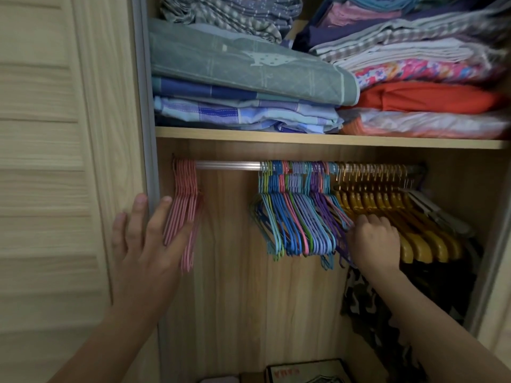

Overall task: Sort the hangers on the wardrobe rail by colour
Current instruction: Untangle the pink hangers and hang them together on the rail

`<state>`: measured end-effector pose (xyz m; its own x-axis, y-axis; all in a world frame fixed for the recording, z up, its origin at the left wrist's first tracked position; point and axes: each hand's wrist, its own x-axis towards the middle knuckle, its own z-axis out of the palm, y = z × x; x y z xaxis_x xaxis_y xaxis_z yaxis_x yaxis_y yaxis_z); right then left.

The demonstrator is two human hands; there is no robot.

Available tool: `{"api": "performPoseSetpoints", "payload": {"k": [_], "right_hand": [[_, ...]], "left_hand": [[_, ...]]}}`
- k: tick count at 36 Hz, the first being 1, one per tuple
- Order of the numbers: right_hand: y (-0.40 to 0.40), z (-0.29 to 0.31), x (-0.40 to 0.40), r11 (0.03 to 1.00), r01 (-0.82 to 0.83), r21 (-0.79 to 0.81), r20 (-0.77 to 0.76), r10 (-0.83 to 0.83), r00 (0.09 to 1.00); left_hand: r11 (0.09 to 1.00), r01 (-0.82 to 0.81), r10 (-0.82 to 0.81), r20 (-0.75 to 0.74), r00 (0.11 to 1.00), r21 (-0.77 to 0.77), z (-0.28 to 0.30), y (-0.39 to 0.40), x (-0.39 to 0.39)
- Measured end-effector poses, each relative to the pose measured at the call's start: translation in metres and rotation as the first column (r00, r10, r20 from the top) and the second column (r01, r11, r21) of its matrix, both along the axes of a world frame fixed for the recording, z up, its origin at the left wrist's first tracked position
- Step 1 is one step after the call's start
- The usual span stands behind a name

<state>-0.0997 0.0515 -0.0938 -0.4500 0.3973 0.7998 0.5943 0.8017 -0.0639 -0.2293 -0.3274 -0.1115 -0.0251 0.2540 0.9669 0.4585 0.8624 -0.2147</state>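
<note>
A silver wardrobe rail [226,165] runs under the shelf. At its far left hangs a bunch of pink hangers [184,205]. My left hand [146,244] lies flat against them with straight fingers. Further right hangs a mixed bunch of blue, teal, green, pink and purple hangers [296,217]. After these comes a row of yellow hangers [387,205], then some grey ones [437,214] at the right end. My right hand [373,241] reaches in where the purple hangers meet the yellow ones, fingers curled among them; what it holds is hidden.
A wooden shelf [304,138] above the rail carries stacks of folded bedding and clothes. A slatted door [49,161] stands at the left. A camouflage garment [367,305] hangs below the yellow hangers. A box [307,371] sits at the bottom.
</note>
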Motion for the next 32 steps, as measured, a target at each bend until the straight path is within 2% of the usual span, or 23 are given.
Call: {"api": "performPoseSetpoints", "payload": {"k": [3, 7, 14, 21, 24, 27, 30, 32], "right_hand": [[0.003, 0.015, -0.007, 0.994, -0.089, -0.067, -0.073, 0.084, 0.994], [0.007, 0.035, -0.021, 0.986, -0.089, -0.140, -0.117, 0.072, 0.990], [0.009, 0.030, -0.025, 0.972, -0.055, -0.228, 0.013, 0.060, 0.998], [0.003, -0.010, 0.029, 0.967, -0.092, -0.238, 0.102, 0.119, 0.988], [-0.002, -0.035, 0.043, 0.913, -0.169, -0.372, 0.110, 0.224, 0.968], [-0.008, -0.082, 0.060, 0.824, -0.185, -0.536, 0.181, 0.326, 0.928], [-0.025, -0.123, 0.080, 0.751, -0.185, -0.634, 0.243, 0.420, 0.874], [-0.038, -0.146, 0.094, 0.705, -0.223, -0.673, 0.222, 0.480, 0.849]], "left_hand": [[1.000, 0.008, -0.008, -0.002, 1.000, 0.001, 0.000, 0.001, 0.000], [1.000, 0.030, -0.030, 0.004, 1.000, 0.006, 0.000, 0.002, 0.000], [0.999, 0.040, -0.040, 0.021, 0.999, -0.003, -0.001, 0.001, 0.001], [1.000, 0.005, -0.005, -0.020, 1.000, 0.000, -0.001, 0.001, 0.002], [1.000, 0.005, -0.005, -0.056, 0.998, 0.008, 0.004, 0.001, -0.001], [1.000, 0.021, -0.021, 0.009, 1.000, -0.016, -0.016, 0.000, 0.003], [0.995, 0.096, -0.095, 0.168, 0.981, 0.000, -0.050, 0.002, 0.024], [0.984, 0.169, -0.178, 0.300, 0.937, 0.055, -0.083, 0.005, 0.051]]}}
